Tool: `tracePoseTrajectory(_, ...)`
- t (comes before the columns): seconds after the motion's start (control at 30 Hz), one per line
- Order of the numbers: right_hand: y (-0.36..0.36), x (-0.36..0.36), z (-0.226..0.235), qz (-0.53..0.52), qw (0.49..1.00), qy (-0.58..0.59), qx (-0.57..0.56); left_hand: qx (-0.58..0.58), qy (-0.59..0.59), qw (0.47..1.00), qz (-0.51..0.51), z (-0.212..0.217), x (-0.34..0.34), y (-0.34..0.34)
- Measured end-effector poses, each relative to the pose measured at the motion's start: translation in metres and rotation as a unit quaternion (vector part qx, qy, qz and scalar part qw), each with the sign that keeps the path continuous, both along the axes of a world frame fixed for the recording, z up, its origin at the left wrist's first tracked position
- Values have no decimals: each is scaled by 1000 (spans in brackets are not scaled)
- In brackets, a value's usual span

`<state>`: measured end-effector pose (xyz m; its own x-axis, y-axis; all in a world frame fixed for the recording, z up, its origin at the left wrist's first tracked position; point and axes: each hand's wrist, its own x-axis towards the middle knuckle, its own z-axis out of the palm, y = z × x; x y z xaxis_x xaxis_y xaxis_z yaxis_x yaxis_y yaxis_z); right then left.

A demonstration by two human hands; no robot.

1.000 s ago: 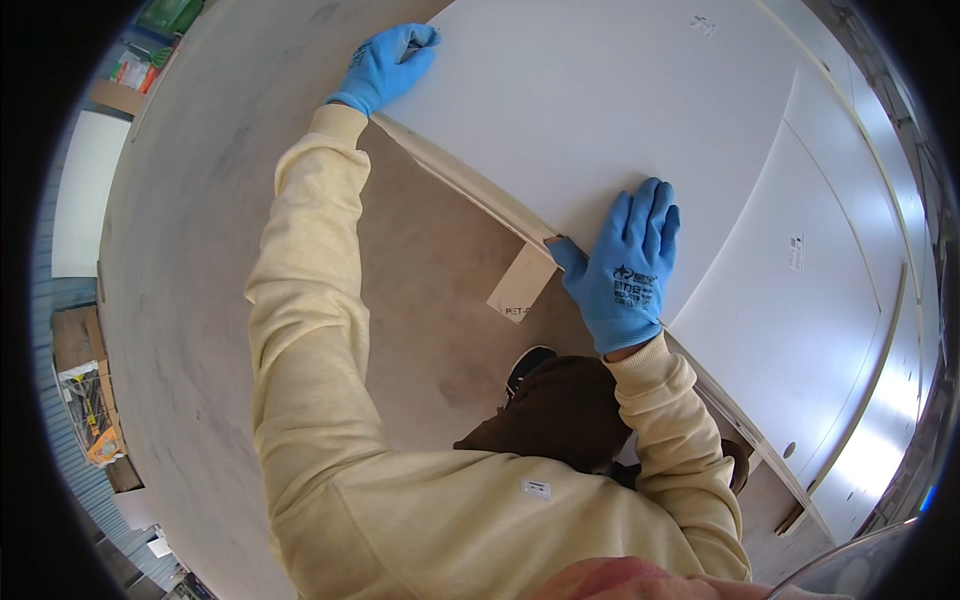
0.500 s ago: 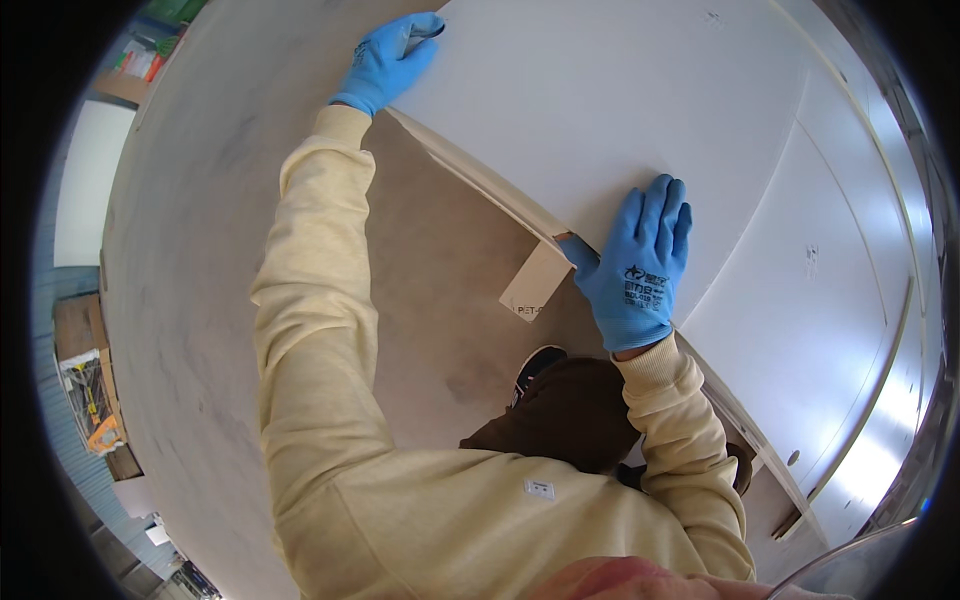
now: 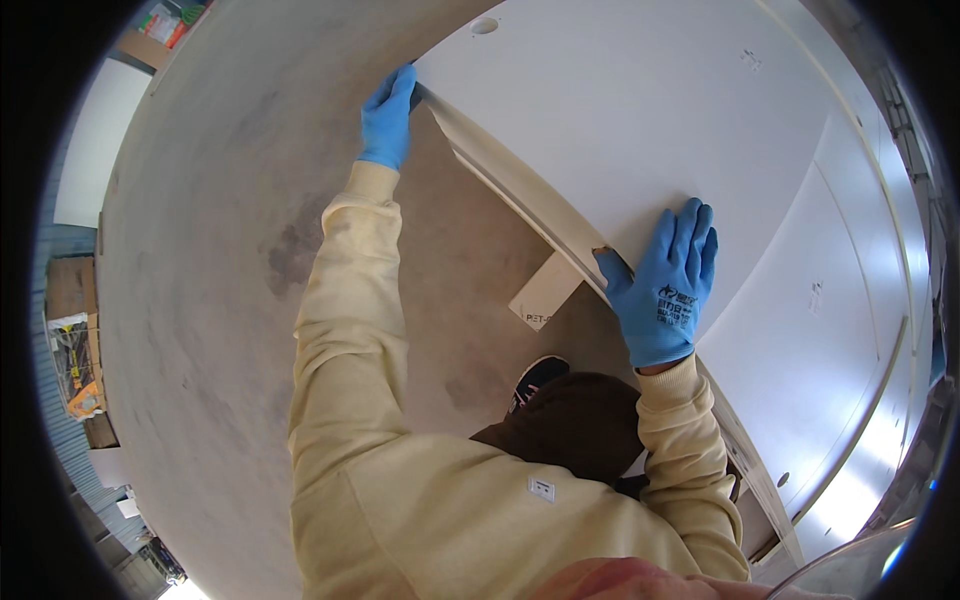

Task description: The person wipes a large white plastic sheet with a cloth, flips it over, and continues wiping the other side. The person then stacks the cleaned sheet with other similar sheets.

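Note:
A large white panel (image 3: 600, 120) spans the upper right, its pale edge running diagonally toward me. At its far left corner my left hand (image 3: 387, 118), in a blue glove, is closed round the edge; part of its fingers is hidden. My right hand (image 3: 668, 285), gloved alike, lies flat on the panel near the close edge, fingers stretched out. Its thumb reaches to the edge beside a small brown chipped spot (image 3: 602, 251). Below the top panel another board edge (image 3: 510, 200) shows, with a gap between the two. A round hole (image 3: 484, 25) pierces the panel near its far side.
A pale strip with dark lettering (image 3: 545, 292) sticks out from under the panels. More white panels (image 3: 800, 300) lie to the right. My dark shoe (image 3: 540, 380) stands on the grey concrete floor (image 3: 230, 300). Boxes and bagged goods (image 3: 75, 365) line the left wall.
My left hand has come nearer with the panel's corner, and its grip has turned. The gap under the panel's edge looks wider. The hole has come into view; my right hand stays flat on the panel.

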<state>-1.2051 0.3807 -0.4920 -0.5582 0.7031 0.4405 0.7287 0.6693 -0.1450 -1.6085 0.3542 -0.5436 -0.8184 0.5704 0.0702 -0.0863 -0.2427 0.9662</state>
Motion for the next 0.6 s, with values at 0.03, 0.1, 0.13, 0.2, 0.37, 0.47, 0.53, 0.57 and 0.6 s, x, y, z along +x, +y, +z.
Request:
tracePoseTrajectory(0.03,0,0,1,1,1000,-2,-4,7,0,1000,0,-2,0,0)
tracePoseTrajectory(0.1,1,1,0,4,1000,-4,3,21,1,1000,-4,-5,-1,2)
tracePoseTrajectory(0.13,1,2,0,6,1000,-6,7,18,-2,1000,0,-6,-2,3)
tracePoseTrajectory(0.2,1,2,2,6,1000,-7,5,12,-5,1000,8,-3,-1,5)
tracePoseTrajectory(0.37,1,5,1,14,1000,-2,6,-2,26,1000,17,-1,2,5)
tracePoseTrajectory(0.47,1,8,2,18,1000,-1,3,-38,72,996,39,1,7,5)
tracePoseTrajectory(0.53,1,9,5,17,1000,-7,-10,-49,95,993,52,1,10,4)
tracePoseTrajectory(0.57,1,9,6,21,1000,-7,-14,-45,103,992,58,1,9,5)
tracePoseTrajectory(0.6,0,10,6,25,999,-7,-19,-42,111,991,64,0,10,5)
